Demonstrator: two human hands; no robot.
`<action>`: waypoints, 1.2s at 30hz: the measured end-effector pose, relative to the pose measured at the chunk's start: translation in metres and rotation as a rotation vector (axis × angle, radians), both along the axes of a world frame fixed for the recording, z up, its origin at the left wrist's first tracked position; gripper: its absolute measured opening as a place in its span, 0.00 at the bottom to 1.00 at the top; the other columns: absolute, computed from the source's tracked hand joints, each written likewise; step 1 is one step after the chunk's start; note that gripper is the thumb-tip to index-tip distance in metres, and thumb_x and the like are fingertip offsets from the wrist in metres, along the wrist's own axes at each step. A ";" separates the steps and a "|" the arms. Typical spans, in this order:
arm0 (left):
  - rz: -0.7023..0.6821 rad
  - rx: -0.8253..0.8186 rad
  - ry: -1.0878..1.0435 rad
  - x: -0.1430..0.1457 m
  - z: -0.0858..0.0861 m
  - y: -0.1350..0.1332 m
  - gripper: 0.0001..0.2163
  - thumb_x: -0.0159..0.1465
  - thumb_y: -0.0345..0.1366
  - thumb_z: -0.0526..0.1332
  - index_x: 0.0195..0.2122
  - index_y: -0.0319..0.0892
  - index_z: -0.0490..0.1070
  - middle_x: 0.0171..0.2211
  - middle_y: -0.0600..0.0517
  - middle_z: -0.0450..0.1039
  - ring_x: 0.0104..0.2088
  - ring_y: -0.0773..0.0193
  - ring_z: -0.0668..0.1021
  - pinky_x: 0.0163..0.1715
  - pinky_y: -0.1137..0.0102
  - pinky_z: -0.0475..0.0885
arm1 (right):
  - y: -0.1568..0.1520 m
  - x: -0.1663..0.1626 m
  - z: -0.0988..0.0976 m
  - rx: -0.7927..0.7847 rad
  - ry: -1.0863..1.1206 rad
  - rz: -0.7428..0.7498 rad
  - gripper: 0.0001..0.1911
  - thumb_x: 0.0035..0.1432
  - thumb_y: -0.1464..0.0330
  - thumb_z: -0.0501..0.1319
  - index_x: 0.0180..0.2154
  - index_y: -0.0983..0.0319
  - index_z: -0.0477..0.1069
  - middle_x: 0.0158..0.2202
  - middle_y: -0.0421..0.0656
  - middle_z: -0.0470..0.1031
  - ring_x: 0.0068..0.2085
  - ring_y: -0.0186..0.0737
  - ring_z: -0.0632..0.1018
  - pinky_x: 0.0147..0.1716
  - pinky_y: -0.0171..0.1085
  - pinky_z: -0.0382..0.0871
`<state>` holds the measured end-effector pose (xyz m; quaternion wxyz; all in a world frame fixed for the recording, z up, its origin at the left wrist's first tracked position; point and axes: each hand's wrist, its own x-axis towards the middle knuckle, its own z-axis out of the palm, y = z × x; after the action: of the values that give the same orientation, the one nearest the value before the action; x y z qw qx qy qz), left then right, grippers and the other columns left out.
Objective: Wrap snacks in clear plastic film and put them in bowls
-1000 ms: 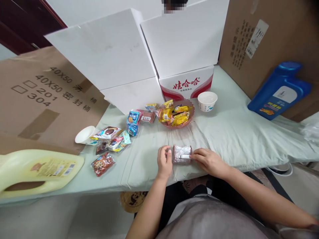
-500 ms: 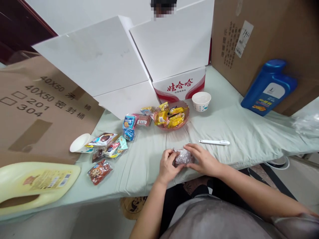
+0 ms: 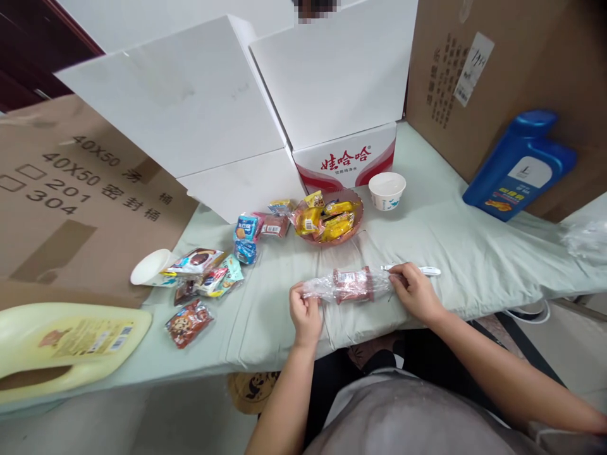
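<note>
A reddish-brown packaged snack (image 3: 353, 285) lies near the table's front edge, wrapped in clear plastic film (image 3: 322, 288) that stretches out on both sides. My left hand (image 3: 305, 311) pinches the film's left end. My right hand (image 3: 413, 292) pinches its right end. Just behind my right fingers lies a white utility knife (image 3: 430, 271), partly hidden by the hand. Beyond the snack stands a pink glass bowl (image 3: 355, 232) of yellow-wrapped snacks (image 3: 337, 225).
Several packaged snacks (image 3: 190, 323) lie at the left by a tipped paper cup (image 3: 150, 268). Another paper cup (image 3: 387, 191) stands behind. A yellow jug (image 3: 80, 347), a blue bottle (image 3: 516, 165), white boxes (image 3: 180, 107) and brown cartons (image 3: 474, 82) surround the table. A person's head shows behind.
My hands have moved apart, left hand leftward and right hand rightward. The film, bunched around the snack before, is now drawn out flat to both sides, and the snack's label shows.
</note>
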<state>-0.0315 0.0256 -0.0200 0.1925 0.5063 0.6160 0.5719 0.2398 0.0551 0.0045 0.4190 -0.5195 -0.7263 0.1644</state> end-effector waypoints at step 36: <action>0.036 -0.019 -0.053 -0.003 -0.003 0.000 0.05 0.61 0.34 0.57 0.34 0.42 0.71 0.30 0.53 0.71 0.32 0.66 0.74 0.35 0.72 0.69 | 0.046 -0.025 0.040 0.238 -0.355 -0.107 0.16 0.58 0.79 0.53 0.40 0.62 0.76 0.44 0.50 0.74 0.45 0.48 0.69 0.45 0.46 0.63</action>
<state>-0.0349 0.0252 -0.0235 0.2031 0.4779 0.6253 0.5826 0.2149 0.1011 0.0443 0.3512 -0.5250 -0.7743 -0.0388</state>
